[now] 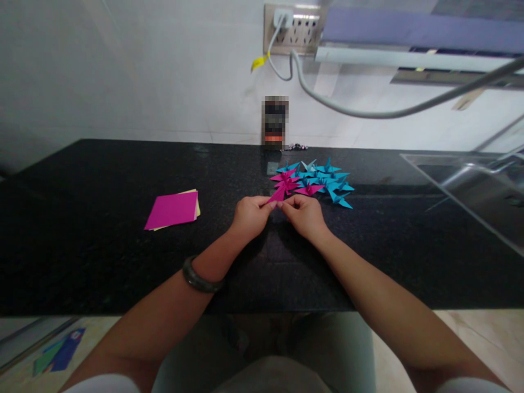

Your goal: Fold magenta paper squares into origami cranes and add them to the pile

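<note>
My left hand point(250, 215) and my right hand point(305, 214) meet over the black counter point(82, 262), fingers pinched on a small folded magenta paper piece point(278, 195) between them. Just beyond lies a pile of folded paper cranes: magenta ones point(289, 183) on the left, several blue ones point(327, 180) on the right. A stack of flat magenta paper sheets point(174, 210) with a yellow sheet under it rests to the left of my left hand. A dark bracelet point(198, 278) circles my left wrist.
A small dark object point(275, 123) stands against the white wall behind the cranes. A wall socket point(291, 30) holds a plug with a grey cable point(347, 109) running right. A steel sink point(470, 185) sits at the counter's right end.
</note>
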Motion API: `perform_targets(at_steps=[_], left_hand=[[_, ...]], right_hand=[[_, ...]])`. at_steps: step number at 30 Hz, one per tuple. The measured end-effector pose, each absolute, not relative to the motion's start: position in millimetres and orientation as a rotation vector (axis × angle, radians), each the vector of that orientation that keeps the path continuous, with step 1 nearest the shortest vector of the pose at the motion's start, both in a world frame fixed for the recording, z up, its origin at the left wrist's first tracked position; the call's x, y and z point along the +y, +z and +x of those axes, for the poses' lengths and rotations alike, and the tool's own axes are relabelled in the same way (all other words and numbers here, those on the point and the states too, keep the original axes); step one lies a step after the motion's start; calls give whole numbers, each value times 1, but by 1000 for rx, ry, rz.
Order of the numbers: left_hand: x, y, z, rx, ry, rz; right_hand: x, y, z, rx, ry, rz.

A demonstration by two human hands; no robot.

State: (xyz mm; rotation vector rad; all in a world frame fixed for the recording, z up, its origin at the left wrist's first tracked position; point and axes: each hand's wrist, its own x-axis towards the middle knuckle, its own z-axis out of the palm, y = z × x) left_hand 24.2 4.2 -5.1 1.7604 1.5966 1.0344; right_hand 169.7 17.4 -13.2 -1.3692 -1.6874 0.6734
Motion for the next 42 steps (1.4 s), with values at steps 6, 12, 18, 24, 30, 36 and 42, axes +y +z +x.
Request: perform_targets(at_steps=[6,12,18,24,30,36,42], left_hand=[[4,-3,26,1598,1026,1775],[0,-4,31,1558,977,1866],[1,-5,30,1533,1046,1746],[5,-7,29,1428,1203,1445],[4,-9,31,1278,1223,1297],[4,-11,33,1172,1201,1186],[3,-9,34,1166,1205,1155]], right_hand=[[18,-13,168,-1683,635,-1348],[14,-12,166,-1735,471,-1433],[12,-11,168,-1846,361,-1336],[15,-10,169,-1753,678,-1244],[16,-9,166,-1391,1152,-1146],[16,-9,163,-1274,1241,-1111],[16,-12,162,-1266,1266,-1083]])
